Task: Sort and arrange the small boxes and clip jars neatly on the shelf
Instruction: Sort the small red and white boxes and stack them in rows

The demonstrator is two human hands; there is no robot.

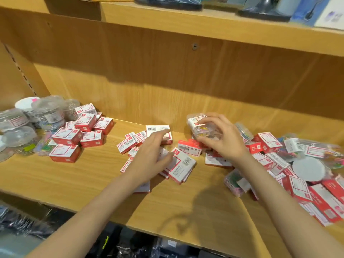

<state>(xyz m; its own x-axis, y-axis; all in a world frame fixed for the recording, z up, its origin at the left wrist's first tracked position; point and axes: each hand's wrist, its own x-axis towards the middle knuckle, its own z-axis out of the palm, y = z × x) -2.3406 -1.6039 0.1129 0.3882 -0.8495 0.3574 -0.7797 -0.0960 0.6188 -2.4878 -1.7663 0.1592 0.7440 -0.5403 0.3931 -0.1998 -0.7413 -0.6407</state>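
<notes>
My right hand (221, 138) has its fingers curled round a clear clip jar (202, 126), lifted just above the boxes near the back edge of the shelf (93, 175). My left hand (150, 151) lies spread, fingers straight, on the loose middle heap of small boxes (183, 165), its fingertips touching a white-topped box (159, 134) at the back.

Hazards, as I judge them:
- The jar wall looks smooth and the grip sits high on it; a loose hold could drop the jar onto the boxes below.
- The right-hand pile (316, 194) reaches the front edge of the shelf. A sweep of my right forearm could push boxes over that edge.
- Pressure from the spread left hand could scatter the middle heap towards the front edge.

Counts:
- Grouped boxes (74, 135) at the left end: about nine visible.
- Grouped jars (44, 112) in the back left corner: about seven; overlap prevents an exact count.
- Middle heap: roughly a dozen boxes, some hidden under my hand.
- Right-hand pile: I cannot count it; boxes, clip bags and at least one jar with a white lid (308, 169) overlap.
</notes>
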